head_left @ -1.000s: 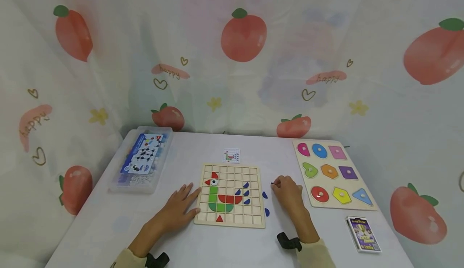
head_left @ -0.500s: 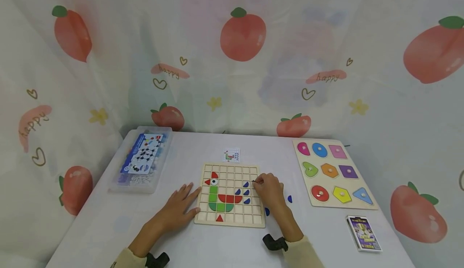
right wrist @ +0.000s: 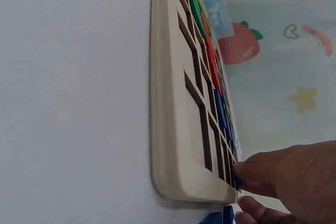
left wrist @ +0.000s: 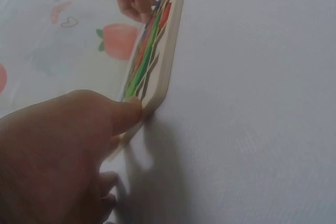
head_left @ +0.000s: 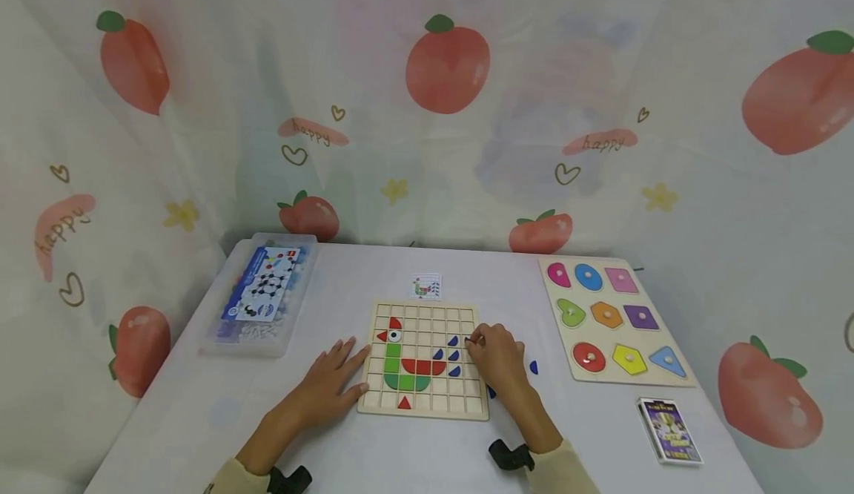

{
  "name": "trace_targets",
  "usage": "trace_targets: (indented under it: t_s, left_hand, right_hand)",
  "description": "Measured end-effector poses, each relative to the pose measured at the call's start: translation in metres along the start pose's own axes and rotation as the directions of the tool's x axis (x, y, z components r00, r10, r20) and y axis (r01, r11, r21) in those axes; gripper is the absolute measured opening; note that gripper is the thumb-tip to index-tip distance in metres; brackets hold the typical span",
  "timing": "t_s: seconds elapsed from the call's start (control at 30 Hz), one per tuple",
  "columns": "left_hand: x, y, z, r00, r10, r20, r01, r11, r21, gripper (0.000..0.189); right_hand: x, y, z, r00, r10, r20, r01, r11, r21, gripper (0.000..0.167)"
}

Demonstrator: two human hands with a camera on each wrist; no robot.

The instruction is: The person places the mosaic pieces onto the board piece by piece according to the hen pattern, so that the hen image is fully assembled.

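A wooden grid board (head_left: 420,405) lies flat on the table, with red, green and blue pieces forming a bird in its cells. My left hand (head_left: 327,381) rests at the board's left edge with fingers spread; in the left wrist view its thumb (left wrist: 126,115) touches the rim. My right hand (head_left: 497,357) is over the right edge, pinching a small blue piece (head_left: 468,340) above the rightmost column. That piece is mostly hidden by the fingers. Blue pieces (head_left: 454,355) sit in cells just left of it. Loose blue pieces (head_left: 534,367) lie right of the board.
A small pattern card (head_left: 425,286) lies behind the board. To the left stands a clear plastic box (head_left: 293,308) with a blue label. A shape puzzle (head_left: 600,357) with knobbed pieces and a card pack (head_left: 669,432) are on the right.
My right hand has moved left from the table to the board's right edge, bringing a blue piece along. In the last half second it shifted only slightly. The left hand stays put.
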State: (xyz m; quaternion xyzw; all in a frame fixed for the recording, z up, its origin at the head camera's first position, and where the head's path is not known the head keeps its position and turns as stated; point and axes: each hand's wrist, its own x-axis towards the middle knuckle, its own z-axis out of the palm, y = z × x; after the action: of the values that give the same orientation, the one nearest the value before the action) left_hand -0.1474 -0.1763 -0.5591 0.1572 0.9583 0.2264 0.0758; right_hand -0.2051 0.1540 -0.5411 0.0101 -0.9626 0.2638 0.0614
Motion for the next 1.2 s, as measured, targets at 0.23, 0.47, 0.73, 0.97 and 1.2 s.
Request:
trace_targets:
  t_s: [0.23, 0.47, 0.73, 0.97, 1.2]
  left_hand:
    - [0.0, 0.002, -0.001, 1.0, 0.001, -0.003, -0.001, 1.0, -0.002, 0.068]
    - [0.0, 0.002, -0.002, 1.0, 0.001, -0.001, -0.001, 1.0, 0.001, 0.068]
    - [-0.002, 0.004, -0.003, 1.0, -0.006, 0.004, 0.006, 1.0, -0.001, 0.068]
    - [-0.001, 0.002, -0.002, 1.0, -0.001, 0.005, 0.001, 1.0, -0.007, 0.068]
    - [-0.001, 0.003, -0.001, 1.0, -0.005, 0.002, 0.005, 1.0, -0.003, 0.068]
  right_hand:
    - [-0.001, 0.003, -0.004, 1.0, 0.012, 0.008, -0.012, 1.0, 0.001, 0.017]
    - [-0.009, 0.025, -0.036, 0.991, 0.108, 0.077, -0.107, 0.994, -0.013, 0.032]
    - [-0.018, 0.059, -0.073, 0.954, 0.229, 0.196, -0.221, 0.973, -0.063, 0.033]
    - [-0.022, 0.073, -0.065, 0.973, 0.176, 0.152, -0.185, 0.981, 0.049, 0.015]
    - [-0.025, 0.073, -0.064, 0.965, 0.232, 0.124, -0.242, 0.967, 0.08, 0.017]
